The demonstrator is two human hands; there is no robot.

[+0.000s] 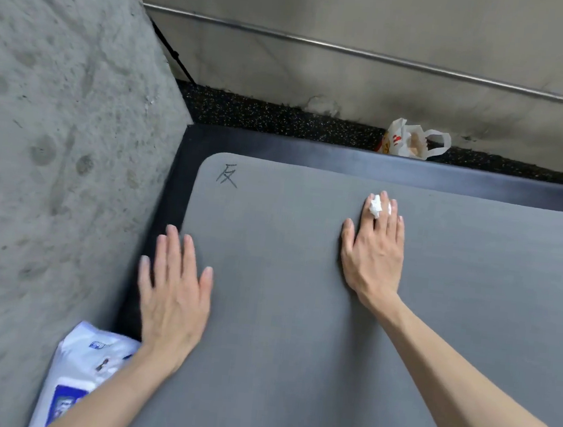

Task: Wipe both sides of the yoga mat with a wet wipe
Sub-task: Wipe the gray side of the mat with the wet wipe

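Head view, grey yoga mat (297,318) flat, handwritten corner mark (227,175)

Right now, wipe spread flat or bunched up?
Bunched. The wet wipe shows as a crumpled white wad poking up between the straight fingers of the right hand, pressed on the yoga mat.

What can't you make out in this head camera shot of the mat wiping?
- Wet wipe: mostly covered by the right hand fingers.
- Yoga mat: cut off by the right and bottom frame edges.
- Wipes pack: print too blurred to read, partly behind the left hand forearm.
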